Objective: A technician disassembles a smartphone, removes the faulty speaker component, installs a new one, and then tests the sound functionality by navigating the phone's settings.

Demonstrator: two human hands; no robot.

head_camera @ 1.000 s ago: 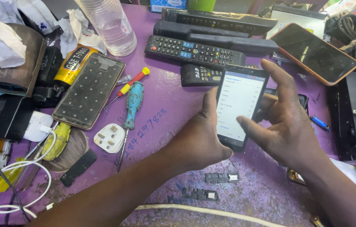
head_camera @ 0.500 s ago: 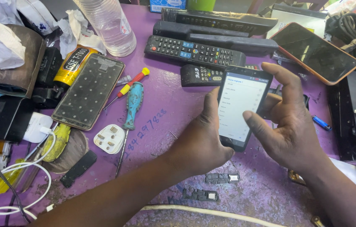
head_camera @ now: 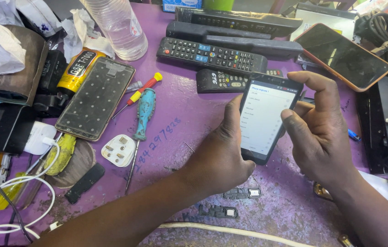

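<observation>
Now a black phone (head_camera: 267, 120) with a lit white screen is gripped by the left hand (head_camera: 219, 158); the right hand (head_camera: 320, 132), fingers apart, is touching it, just below the remotes (head_camera: 212, 56).

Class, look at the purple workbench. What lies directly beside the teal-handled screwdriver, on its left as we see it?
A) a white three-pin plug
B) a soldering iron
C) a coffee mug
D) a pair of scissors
A: the white three-pin plug lies pins-up on the purple table, just left of the teal-handled screwdriver.

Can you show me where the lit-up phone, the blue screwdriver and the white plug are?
lit-up phone (head_camera: 263, 116): head view, on its white screen.
blue screwdriver (head_camera: 144, 113): head view, on its handle.
white plug (head_camera: 117, 151): head view, on its body.
</observation>
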